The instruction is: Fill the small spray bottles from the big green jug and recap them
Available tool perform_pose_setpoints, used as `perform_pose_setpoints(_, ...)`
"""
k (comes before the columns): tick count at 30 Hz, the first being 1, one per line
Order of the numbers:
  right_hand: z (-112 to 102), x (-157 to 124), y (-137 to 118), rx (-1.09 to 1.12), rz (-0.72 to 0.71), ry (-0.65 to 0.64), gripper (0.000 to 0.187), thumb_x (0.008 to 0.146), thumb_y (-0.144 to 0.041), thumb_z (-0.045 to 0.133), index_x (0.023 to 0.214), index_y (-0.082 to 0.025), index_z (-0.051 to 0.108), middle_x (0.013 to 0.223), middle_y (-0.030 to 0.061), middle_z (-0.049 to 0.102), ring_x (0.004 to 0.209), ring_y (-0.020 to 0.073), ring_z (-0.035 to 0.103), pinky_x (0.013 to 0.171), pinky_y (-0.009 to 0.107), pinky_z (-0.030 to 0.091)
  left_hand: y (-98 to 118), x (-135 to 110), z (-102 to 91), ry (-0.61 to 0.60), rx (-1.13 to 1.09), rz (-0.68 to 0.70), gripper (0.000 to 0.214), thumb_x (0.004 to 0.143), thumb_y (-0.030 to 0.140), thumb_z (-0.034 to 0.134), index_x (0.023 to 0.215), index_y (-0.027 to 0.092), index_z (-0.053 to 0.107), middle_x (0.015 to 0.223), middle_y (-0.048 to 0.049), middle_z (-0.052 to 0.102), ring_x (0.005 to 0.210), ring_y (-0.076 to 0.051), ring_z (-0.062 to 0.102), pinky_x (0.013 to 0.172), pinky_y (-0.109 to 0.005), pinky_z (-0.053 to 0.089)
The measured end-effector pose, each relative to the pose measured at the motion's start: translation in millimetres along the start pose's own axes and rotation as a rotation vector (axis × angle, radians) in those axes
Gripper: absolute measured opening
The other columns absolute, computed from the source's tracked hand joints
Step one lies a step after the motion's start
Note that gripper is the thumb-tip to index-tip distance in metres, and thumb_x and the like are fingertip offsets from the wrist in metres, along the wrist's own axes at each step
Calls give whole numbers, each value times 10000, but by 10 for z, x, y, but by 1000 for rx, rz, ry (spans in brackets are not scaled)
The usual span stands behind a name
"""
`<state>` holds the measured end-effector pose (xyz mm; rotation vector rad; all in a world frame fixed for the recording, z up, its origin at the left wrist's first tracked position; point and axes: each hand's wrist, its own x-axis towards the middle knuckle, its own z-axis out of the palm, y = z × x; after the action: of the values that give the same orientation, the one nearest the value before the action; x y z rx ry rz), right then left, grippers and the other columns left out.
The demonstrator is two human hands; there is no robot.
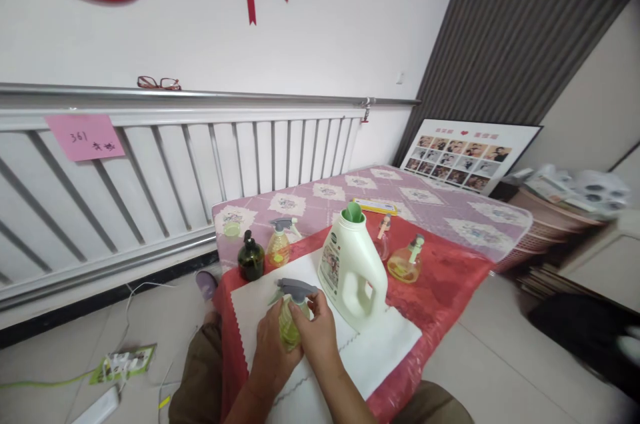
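A small spray bottle (289, 329) with yellow-green contents and a grey trigger head stands between my hands, over the white cloth (395, 337). My left hand (273, 339) is wrapped round its body. My right hand (316, 325) is closed about its neck, just under the trigger head; the exact finger contact is partly hidden. Just beyond them is a large pale-green jug (345, 264) with a handle and a green piece in its mouth. To the left are a dark pump bottle (251, 259) and another spray bottle (278, 249) with a grey head.
Right of the jug stand a round yellowish bottle (404, 267) and a pinkish pump bottle (383, 244). A yellow-and-white box (375, 207) lies behind. Red plastic sheeting (450, 274) covers part of the patterned table (480, 231). A white radiator (165, 177) runs along the wall; cables lie on the floor.
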<state>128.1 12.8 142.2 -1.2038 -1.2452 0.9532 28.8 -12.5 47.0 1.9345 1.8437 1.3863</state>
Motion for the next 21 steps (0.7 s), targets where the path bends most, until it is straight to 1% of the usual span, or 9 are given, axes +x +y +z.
perform_pose_setpoints(5, 2, -29, -68, 32, -27, -17, 161, 676, -236, 653, 801, -237, 552, 788, -21, 683, 756, 176, 640, 710, 303, 514, 2, -8, -15, -8, -16, 14, 735, 714, 317, 628, 1362, 200, 301, 1322, -151, 507, 1212, -319, 506, 987, -495, 431)
perform_pose_setpoints(9, 16, -53, -68, 58, -21, -28, 227, 684, -208, 647, 879, -241, 534, 844, -13, 701, 797, 181, 661, 741, 314, 526, -20, -24, 3, -8, -22, 47, 726, 715, 313, 624, 1354, 198, 299, 1304, -155, 522, 1201, -317, 518, 974, -493, 441)
perform_pose_setpoints(11, 18, -58, -59, 55, -10, -31, 240, 686, -216, 657, 893, -242, 537, 852, -10, 707, 810, 187, 666, 754, 322, 526, -33, -29, 17, -1, -16, 59, 723, 703, 323, 635, 1339, 192, 317, 1284, -159, 540, 1184, -324, 533, 962, -493, 449)
perform_pose_setpoints(15, 13, -55, -44, 28, 1, -36, 204, 700, -260, 676, 874, -237, 571, 844, -6, 705, 821, 196, 658, 767, 334, 516, -31, -19, 20, 0, -6, 48, 742, 681, 341, 645, 1336, 179, 337, 1263, -158, 562, 1155, -332, 555, 936, -485, 467)
perform_pose_setpoints(21, -18, -64, -75, 16, -46, -80, 183, 735, -237, 636, 917, -232, 616, 893, 1, 704, 867, 198, 647, 811, 343, 502, -35, -13, 16, -31, -19, 30, 734, 704, 346, 630, 1350, 188, 319, 1267, -158, 556, 1157, -329, 554, 938, -492, 469)
